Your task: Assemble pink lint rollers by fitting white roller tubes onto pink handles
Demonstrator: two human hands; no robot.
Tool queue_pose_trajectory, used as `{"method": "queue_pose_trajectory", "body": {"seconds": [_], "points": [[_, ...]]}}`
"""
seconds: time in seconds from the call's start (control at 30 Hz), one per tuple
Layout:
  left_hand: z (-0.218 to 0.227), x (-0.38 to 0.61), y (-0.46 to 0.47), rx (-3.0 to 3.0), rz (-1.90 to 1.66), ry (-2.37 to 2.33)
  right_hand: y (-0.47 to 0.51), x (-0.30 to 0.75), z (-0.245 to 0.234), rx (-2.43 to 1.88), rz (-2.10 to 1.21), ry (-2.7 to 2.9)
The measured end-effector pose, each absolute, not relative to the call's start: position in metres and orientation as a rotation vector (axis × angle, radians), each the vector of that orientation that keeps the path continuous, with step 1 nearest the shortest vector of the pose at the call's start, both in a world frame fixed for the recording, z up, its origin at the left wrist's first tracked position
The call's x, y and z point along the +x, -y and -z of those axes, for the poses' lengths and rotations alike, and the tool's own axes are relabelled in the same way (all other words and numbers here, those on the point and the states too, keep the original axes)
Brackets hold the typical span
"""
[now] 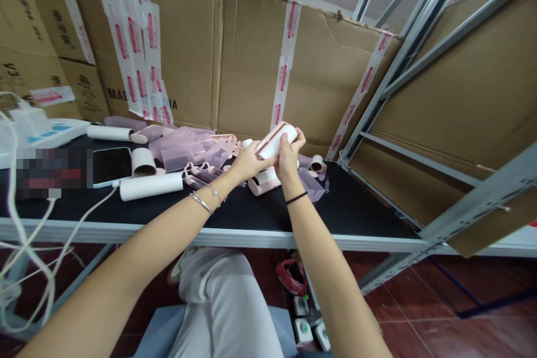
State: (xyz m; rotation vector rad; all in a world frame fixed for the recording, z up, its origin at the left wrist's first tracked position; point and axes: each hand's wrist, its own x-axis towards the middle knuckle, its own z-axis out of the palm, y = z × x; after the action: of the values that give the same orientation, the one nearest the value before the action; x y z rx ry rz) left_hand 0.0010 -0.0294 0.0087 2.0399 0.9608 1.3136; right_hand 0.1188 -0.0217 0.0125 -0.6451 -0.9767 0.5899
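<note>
Both my hands hold one white lint roller (274, 140) with a pink rim, raised a little above the black tabletop (251, 210). My left hand (247, 161) grips its lower left end with fingers closed. My right hand (290, 152) wraps round its right side from below. Just under the hands lies a pink roller holder (263, 182). A heap of translucent pink covers (188, 148) and pink handles (201, 173) sits to the left of the hands.
White paper rolls (151, 185) and a cardboard core (143, 162) lie at the left, next to a phone (111, 166) on a white cable (79, 218). Taped cardboard sheets (251, 61) wall the back. A grey metal rack (398, 67) stands at the right.
</note>
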Motion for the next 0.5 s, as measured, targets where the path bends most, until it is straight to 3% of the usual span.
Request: {"method": "queue_pose_trajectory", "body": {"seconds": [0.27, 0.4, 0.5], "points": [[-0.020, -0.010, 0.023, 2.198, -1.245, -0.971, 0.026, 0.114, -0.020, -0.513, -0.824, 0.832], [-0.030, -0.046, 0.005, 2.205, -1.317, -1.513, 0.027, 0.117, -0.023, -0.516, -0.872, 0.698], [-0.027, -0.073, -0.008, 2.272, -1.019, -2.041, 0.028, 0.117, -0.022, -0.525, -0.907, 0.677]]}}
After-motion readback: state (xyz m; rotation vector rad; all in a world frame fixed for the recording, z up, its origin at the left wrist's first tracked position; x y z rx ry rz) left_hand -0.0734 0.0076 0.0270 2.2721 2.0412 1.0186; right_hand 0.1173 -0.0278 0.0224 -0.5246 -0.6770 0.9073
